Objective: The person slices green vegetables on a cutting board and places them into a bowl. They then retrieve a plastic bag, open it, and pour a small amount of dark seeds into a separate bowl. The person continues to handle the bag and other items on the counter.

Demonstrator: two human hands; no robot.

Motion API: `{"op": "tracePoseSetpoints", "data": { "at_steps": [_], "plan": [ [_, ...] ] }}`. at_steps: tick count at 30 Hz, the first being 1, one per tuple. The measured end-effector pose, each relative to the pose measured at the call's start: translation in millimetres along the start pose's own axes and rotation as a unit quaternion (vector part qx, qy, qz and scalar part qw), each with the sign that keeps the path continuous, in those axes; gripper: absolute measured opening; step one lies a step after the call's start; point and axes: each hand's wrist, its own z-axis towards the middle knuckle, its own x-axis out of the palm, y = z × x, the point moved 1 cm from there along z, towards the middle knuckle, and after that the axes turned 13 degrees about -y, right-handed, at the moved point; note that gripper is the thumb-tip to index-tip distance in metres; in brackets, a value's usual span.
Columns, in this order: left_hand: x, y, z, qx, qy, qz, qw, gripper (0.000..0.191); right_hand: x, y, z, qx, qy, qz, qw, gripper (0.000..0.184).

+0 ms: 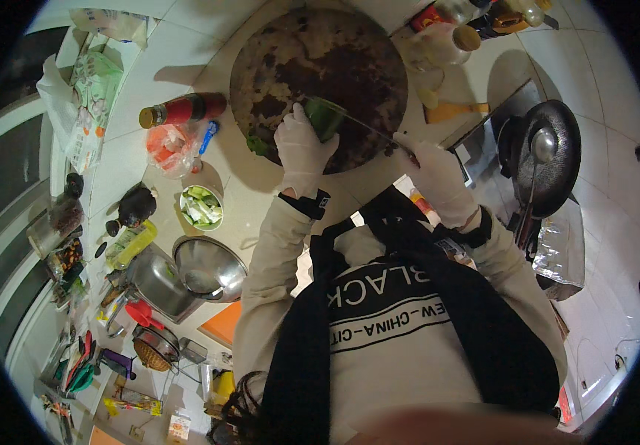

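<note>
My left hand (pixel 302 142), in a thin white glove, grips a dark green vegetable (pixel 324 121) on the round, dark-stained chopping board (pixel 275 61). Its exact kind is hard to tell. In my right hand (pixel 439 181), also gloved, is the handle of a kitchen knife (pixel 373 130). The thin blade is seen nearly edge-on and reaches left to the vegetable's upper side. Whether it has cut in cannot be seen. A leafy green scrap (pixel 256 146) lies at the board's left edge, beside my left hand.
Left of the board are a red bottle (pixel 200 110), a plastic bag (pixel 170 147), a bowl of cut green vegetables (pixel 202 207) and a steel basin (pixel 209 264). On the right stand a glass jar (pixel 442 44), a wooden spatula (pixel 456 113) and a wok (pixel 556 167) holding a ladle (pixel 543 146).
</note>
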Motion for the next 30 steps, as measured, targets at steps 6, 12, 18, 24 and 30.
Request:
{"op": "tracePoseSetpoints", "data": {
  "at_steps": [6,12,18,24,30],
  "plan": [
    [1,1,2,-0.001,0.012,0.008,1.000,0.081,-6,9,10,-0.002,0.032,-0.010,0.999,0.026],
    [1,0,0,-0.011,0.022,0.012,1.000,0.087,-4,18,23,-0.023,0.065,-0.061,0.996,0.021],
    [5,-2,1,-0.031,0.041,0.018,0.999,0.091,32,18,42,-0.054,0.081,-0.068,0.993,0.019],
    [6,-3,-2,-0.009,0.012,0.010,1.000,0.091,78,11,55,-0.204,-0.074,-0.023,0.976,0.016],
    [5,9,-6,0.000,-0.003,-0.025,1.000,0.092,94,11,54,-0.040,-0.006,-0.045,0.998,0.020]
  ]
}}
